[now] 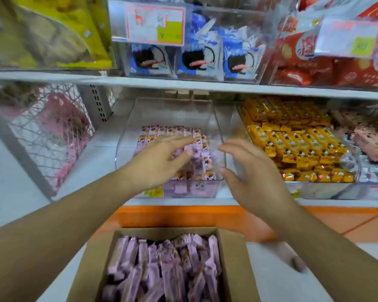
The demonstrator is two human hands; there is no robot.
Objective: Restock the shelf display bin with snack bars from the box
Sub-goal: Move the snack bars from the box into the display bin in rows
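Left hand (159,158): reaching forward over the clear display bin (127,136), palm down, fingers spread wide, holding nothing.
Right hand (249,171): hovering at the bin's front right corner, palm turned inward, fingers loosely open, gripping nothing.
Snack bars (196,158): purple-wrapped, lying in rows inside the bin under the left fingers.
Box (234,258): cardboard, sitting open below both forearms, holding more purple bars (162,269).

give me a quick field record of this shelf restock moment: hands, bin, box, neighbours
left hand: open, empty, palm down over the purple bars in the bin
right hand: open, empty, at the bin's right front corner
display bin: clear, purple snack bars in rows, back part bare
box: cardboard, open, full of purple bars, below the shelf
right neighbour bin: orange bars
shelf above: blue cookie packs
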